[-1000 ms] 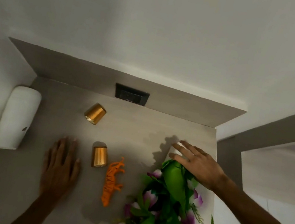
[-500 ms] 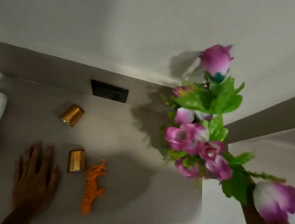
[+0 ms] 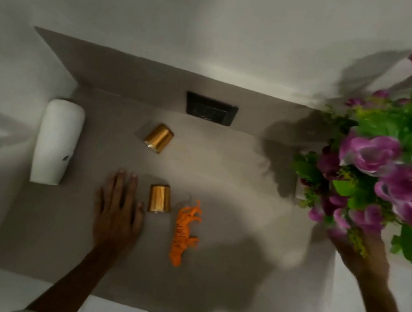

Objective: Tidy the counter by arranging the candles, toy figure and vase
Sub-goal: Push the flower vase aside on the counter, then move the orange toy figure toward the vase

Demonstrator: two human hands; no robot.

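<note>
The counter (image 3: pixel 218 281) was seen as a smooth, matt grey-beige slab, and the two candles (image 3: pixel 158 138) (image 3: pixel 159 199) were sheathed in glossy, gold-toned metallic foil or metal. The tiger (image 3: pixel 184 231) looked moulded from matt orange plastic, the flowers (image 3: pixel 378 169) appeared artificial with satiny cloth petals and shiny plastic leaves, and the white dispenser (image 3: pixel 56 142) was finished in smooth, faintly glossy plastic.

You have one camera, on your head. It looks almost straight down at the grey counter (image 3: pixel 218 281) from above and fairly near. The wall socket (image 3: pixel 211 108) is at the far side of the counter, your feet at the near side.
</note>
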